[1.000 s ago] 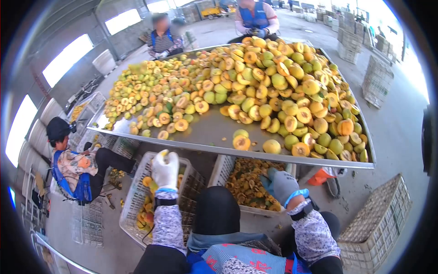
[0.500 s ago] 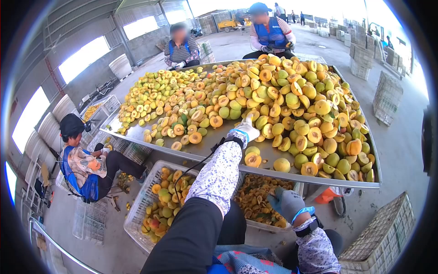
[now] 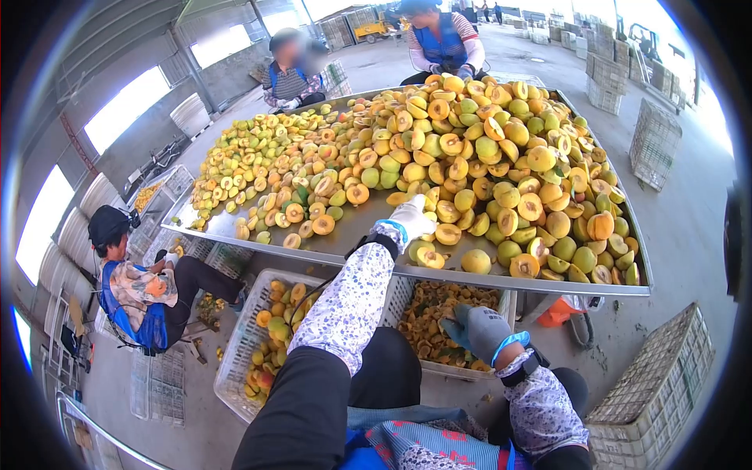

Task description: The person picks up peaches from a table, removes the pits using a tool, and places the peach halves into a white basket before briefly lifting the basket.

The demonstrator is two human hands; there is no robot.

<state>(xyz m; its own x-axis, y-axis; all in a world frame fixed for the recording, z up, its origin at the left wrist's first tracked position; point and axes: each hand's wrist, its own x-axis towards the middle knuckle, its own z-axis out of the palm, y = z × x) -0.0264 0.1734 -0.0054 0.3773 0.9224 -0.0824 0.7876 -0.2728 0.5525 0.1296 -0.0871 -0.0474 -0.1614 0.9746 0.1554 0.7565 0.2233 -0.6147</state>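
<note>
Halved yellow-green stone fruit, apricots or plums by their look [image 3: 540,159], lie heaped on a metal table [image 3: 329,254]. My left hand [image 3: 413,218], in a white glove, reaches over the table at the heap's near edge, close to a cut half [image 3: 448,233]. Its fingers point away and are mostly hidden. Below the table edge, my right hand [image 3: 479,330], in a grey glove, hangs with curled fingers over a crate [image 3: 439,368] of darker fruit pieces. Whatever it may hold is hidden.
A white crate [image 3: 227,368] of fruit stands below the table at left. One co-worker [image 3: 145,282] sits at left; two others [image 3: 294,74] [image 3: 446,47] sit beyond the table. Stacked crates [image 3: 654,384] stand at right, and an orange bag [image 3: 560,309] is beneath the table.
My left hand has drawn back slightly toward me from the heap. My right hand stays over the crate, shifted a little. The whole view has tilted down somewhat.
</note>
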